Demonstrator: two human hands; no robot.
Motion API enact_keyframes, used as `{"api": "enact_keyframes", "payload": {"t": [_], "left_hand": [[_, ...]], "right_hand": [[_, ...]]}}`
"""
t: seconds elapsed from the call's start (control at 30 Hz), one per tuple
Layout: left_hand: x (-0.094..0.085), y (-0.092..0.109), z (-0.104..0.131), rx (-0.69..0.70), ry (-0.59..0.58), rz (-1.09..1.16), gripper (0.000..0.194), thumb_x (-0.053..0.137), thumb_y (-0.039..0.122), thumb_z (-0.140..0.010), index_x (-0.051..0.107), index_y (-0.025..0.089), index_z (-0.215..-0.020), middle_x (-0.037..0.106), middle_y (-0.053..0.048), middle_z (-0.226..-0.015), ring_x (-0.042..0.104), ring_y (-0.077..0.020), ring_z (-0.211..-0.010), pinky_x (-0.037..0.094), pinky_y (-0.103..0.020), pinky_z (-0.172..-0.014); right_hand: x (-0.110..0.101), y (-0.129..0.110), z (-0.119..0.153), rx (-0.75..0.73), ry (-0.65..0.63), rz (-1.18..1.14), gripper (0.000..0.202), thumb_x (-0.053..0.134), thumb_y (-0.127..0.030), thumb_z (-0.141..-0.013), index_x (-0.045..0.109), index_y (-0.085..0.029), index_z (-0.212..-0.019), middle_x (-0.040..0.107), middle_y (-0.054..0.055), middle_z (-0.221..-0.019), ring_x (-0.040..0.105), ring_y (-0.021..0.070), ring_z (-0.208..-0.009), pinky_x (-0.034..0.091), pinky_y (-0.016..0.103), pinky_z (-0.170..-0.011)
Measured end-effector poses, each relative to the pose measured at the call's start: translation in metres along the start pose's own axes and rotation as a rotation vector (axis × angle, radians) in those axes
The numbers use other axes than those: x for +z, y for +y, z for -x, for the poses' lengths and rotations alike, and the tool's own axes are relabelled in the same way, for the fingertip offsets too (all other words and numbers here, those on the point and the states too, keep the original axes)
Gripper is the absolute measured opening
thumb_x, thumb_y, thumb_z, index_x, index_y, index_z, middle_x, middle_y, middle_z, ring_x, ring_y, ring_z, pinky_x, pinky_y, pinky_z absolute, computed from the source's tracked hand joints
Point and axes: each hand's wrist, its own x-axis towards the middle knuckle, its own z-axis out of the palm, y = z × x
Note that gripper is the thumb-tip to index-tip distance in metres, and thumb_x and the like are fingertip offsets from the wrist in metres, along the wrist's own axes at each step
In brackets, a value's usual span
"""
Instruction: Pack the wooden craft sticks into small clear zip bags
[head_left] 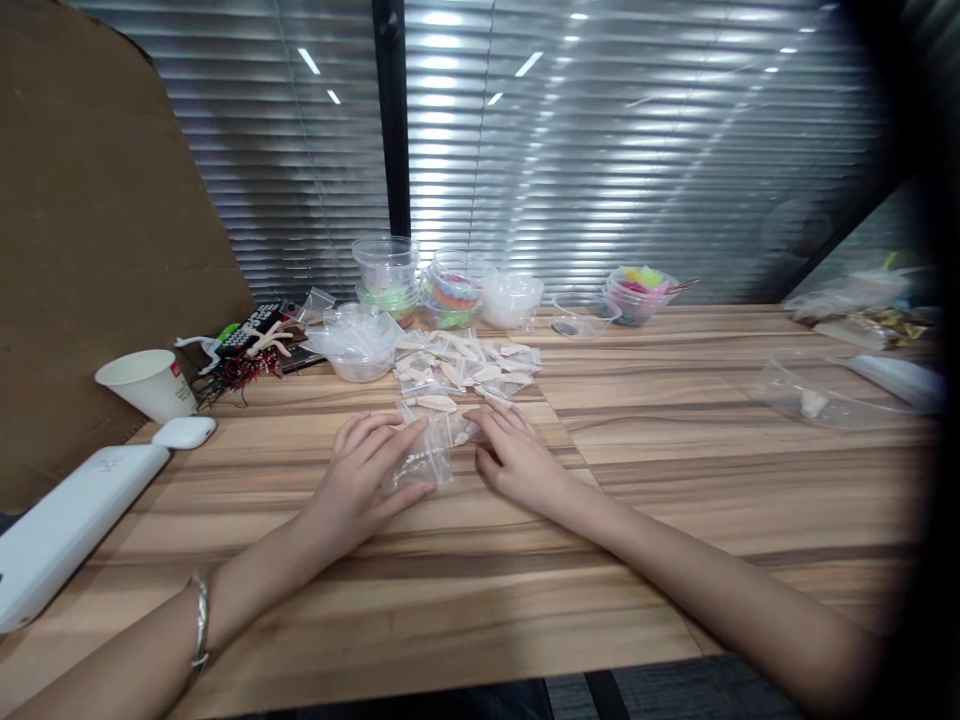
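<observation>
A clear zip bag (427, 458) with small pale bits inside lies on the table between my hands. My left hand (356, 470) is open at its left side, index finger and thumb spread across the bag and touching it. From the right, my right hand (517, 455) rests with bent fingers over a small bag piece beside it, the thumb apart from the fingers. What lies beneath those fingertips is partly hidden. Just beyond, a pile of small clear bags (465, 362) holds pale, elongated pieces, and one such piece (435, 403) lies nearer to my hands.
Behind the pile stand a bowl of clear plastic (360, 345), stacked tubs (386, 275) and a tub with colourful contents (637, 293). A paper cup (150, 385), a white case (184, 432) and a long white device (79, 530) line the left. A clear tray (810, 405) sits right.
</observation>
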Motion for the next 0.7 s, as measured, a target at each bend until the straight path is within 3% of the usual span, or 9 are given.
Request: {"api": "enact_keyframes", "payload": {"t": [0.17,0.3,0.47,0.6,0.7], "left_hand": [[-0.001,0.001,0.001,0.004,0.025,0.05,0.056,0.059,0.035,-0.083,0.037,0.021,-0.133,0.054,-0.011,-0.113,0.047,-0.0233,-0.108,0.036,-0.04,-0.096],[-0.003,0.003,0.002,-0.008,0.097,0.068,0.058,0.061,0.029,-0.081,0.036,0.02,-0.133,0.049,-0.013,-0.12,0.044,-0.0249,-0.113,0.035,-0.043,-0.099],[-0.004,0.004,0.003,0.039,0.197,0.001,0.064,0.065,0.026,-0.077,0.035,0.021,-0.132,0.049,-0.012,-0.123,0.04,-0.0285,-0.121,0.025,-0.05,-0.106],[-0.002,0.002,0.005,0.042,0.176,-0.038,0.062,0.059,0.02,-0.081,0.031,0.023,-0.136,0.05,-0.011,-0.125,0.037,-0.0279,-0.123,0.024,-0.05,-0.106],[0.002,-0.002,0.007,0.037,0.135,-0.041,0.058,0.053,0.018,-0.084,0.029,0.023,-0.137,0.049,-0.011,-0.125,0.035,-0.0272,-0.123,0.024,-0.049,-0.105]], "right_hand": [[-0.001,0.005,-0.003,-0.039,0.018,0.003,0.032,0.042,-0.017,-0.085,0.051,-0.017,-0.116,0.052,0.009,-0.12,0.038,0.0225,-0.123,0.02,0.044,-0.109],[-0.005,0.003,-0.004,0.027,0.052,-0.111,0.02,0.038,-0.028,-0.092,0.053,-0.018,-0.099,0.057,0.007,-0.103,0.049,0.0194,-0.103,0.035,0.037,-0.095],[-0.007,0.009,-0.008,0.22,0.197,-0.412,0.02,0.042,-0.038,-0.091,0.048,-0.019,-0.097,0.058,0.003,-0.085,0.053,0.0139,-0.077,0.04,0.026,-0.069],[0.0,0.028,-0.016,0.358,0.354,-0.762,0.028,0.054,-0.043,-0.083,0.048,-0.019,-0.095,0.055,0.002,-0.079,0.05,0.0106,-0.062,0.039,0.022,-0.056],[0.005,0.043,-0.021,0.427,0.383,-0.959,0.035,0.054,-0.047,-0.082,0.045,-0.019,-0.101,0.054,0.001,-0.076,0.052,0.0097,-0.055,0.04,0.021,-0.05]]}}
